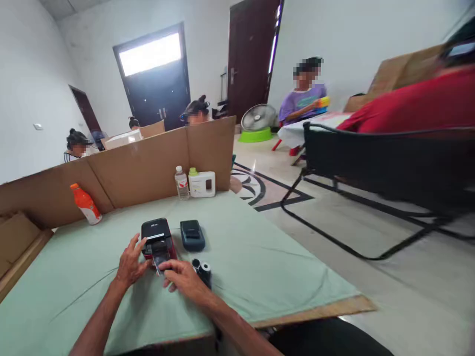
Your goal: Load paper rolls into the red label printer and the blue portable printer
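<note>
Black and red, the small device (pixel 156 229) sits on the green-covered desk (pixel 260 267). The left hand (pixel 129 263) is spread against its left side; the right hand (pixel 184 280) seems pinched on a dark strip (pixel 160 253) at its front, though blur leaves that unsure. A crooked tug could crease the strip; a careless wrist could topple the cylinders (pixel 205 267) alongside.

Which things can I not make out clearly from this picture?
Head view: part of the small cylinders, hidden behind the right hand.
Head view: lettering on the black machine, too small to read.
Head view: print on the white jug, too small to read.
Head view: the person in red, blurred and cut off by the right edge.
</note>
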Demonstrator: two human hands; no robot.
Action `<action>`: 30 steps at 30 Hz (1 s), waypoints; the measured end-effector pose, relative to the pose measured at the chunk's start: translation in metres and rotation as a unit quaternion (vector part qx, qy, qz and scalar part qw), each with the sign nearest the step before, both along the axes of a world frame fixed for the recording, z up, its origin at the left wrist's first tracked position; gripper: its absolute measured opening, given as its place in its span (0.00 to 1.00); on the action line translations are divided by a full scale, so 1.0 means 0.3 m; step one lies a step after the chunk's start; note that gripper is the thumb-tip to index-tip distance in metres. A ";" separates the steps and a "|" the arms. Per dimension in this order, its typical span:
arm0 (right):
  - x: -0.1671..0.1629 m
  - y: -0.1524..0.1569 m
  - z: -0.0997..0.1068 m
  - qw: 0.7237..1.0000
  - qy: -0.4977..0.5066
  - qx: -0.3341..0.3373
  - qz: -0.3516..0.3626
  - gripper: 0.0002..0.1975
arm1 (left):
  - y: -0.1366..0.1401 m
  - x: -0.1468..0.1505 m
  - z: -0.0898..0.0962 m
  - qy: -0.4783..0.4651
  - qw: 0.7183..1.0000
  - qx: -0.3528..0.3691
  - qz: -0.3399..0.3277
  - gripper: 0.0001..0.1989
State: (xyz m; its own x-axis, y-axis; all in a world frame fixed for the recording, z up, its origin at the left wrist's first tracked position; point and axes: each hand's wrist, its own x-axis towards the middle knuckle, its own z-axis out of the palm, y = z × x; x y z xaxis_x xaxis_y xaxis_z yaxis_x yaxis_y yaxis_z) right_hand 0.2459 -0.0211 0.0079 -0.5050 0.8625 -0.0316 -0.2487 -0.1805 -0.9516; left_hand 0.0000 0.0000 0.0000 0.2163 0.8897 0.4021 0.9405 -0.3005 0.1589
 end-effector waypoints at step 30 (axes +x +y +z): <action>0.028 0.000 0.013 1.000 0.000 0.008 0.002 0.17 | -0.001 0.014 -0.008 0.055 0.998 0.019 0.024 0.35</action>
